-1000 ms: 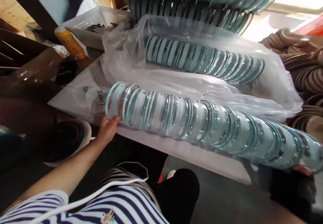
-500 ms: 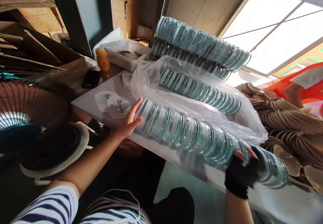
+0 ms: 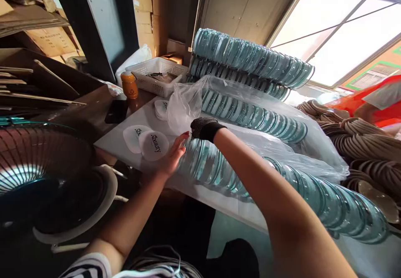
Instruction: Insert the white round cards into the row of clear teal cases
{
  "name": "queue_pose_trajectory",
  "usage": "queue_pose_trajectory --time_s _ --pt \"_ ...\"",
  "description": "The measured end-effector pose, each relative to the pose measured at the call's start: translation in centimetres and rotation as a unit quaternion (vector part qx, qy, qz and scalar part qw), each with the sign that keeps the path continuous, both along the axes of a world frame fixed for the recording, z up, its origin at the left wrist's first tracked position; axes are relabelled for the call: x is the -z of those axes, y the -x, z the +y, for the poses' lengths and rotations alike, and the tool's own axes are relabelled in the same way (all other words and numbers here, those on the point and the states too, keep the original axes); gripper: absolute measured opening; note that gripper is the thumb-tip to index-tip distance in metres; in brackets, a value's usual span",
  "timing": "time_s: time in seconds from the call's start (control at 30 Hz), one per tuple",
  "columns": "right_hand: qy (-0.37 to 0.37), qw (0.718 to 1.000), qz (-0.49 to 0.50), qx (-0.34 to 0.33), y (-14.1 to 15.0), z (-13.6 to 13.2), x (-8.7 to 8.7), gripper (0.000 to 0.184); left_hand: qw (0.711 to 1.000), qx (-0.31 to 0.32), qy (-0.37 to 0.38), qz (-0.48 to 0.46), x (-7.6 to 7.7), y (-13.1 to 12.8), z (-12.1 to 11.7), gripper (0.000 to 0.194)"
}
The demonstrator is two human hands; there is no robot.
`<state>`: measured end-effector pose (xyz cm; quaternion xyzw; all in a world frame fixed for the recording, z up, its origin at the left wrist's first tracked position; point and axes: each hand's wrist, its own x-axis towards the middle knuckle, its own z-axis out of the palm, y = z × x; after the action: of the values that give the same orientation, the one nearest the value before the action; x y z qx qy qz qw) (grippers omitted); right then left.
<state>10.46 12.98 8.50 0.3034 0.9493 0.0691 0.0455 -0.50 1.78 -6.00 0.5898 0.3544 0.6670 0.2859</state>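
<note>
As the glass row (image 3: 213, 169) slants toward 4 o'clock, its upper end is crowded

With the centre as hub, the gloved right hand (image 3: 203, 128) sits almost on it, over the row's upper end. Its fingers are curled; whether they pinch anything, I cannot tell. From 8 o'clock comes the bare left hand (image 3: 173, 156), thumb and fingers slightly parted, fingertips just beside that same end; contact with the glass is unclear. The right forearm (image 3: 266, 182) crosses above the row, hiding part of its middle.

The white tabletop (image 3: 112, 139) has its corner near 9 o'clock, and its front edge slopes toward 5, leaving a thin margin below the glass. More room shows leftward, where a pale strip separates that corner from two overlapping printed discs (image 3: 156, 145).

Clear plastic (image 3: 187, 102) bounds the far side, with a second glass row (image 3: 255, 119) within its folds between 2 and 3 o'clock. Stacked glassware (image 3: 250, 56) rises at 1, a white basket (image 3: 156, 86) sits between 10 and 11, and brown stacks (image 3: 360, 136) close off 3.
</note>
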Motion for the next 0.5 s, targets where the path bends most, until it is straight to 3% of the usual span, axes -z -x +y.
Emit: queue_pose_trajectory --time_s 0.13,0.23,0.3,0.4,0.5 --pt "0.007 0.996 -0.061 -0.067 0.6 1.5 -0.2 0.037 0.999 0.004 -0.018 0.033 0.1 0.4 0.4 0.035" --pt "0.077 0.992 -0.068 -0.076 0.2 1.7 -0.7 0.033 0.999 0.000 -0.021 0.048 -0.2 0.6 0.7 0.035" --pt "0.064 0.994 -0.052 -0.071 -0.3 1.2 -1.1 0.030 0.998 -0.009 -0.032 0.060 -0.4 0.7 1.0 0.035" --pt "-0.007 0.997 0.043 -0.057 -1.9 -0.9 -0.8 0.026 0.997 -0.032 -0.041 0.062 -0.8 1.0 1.3 0.037" --pt "-0.062 0.982 0.173 -0.041 -4.2 -4.9 1.5 0.026 0.997 -0.041 -0.036 0.060 -1.2 1.1 1.3 0.036"
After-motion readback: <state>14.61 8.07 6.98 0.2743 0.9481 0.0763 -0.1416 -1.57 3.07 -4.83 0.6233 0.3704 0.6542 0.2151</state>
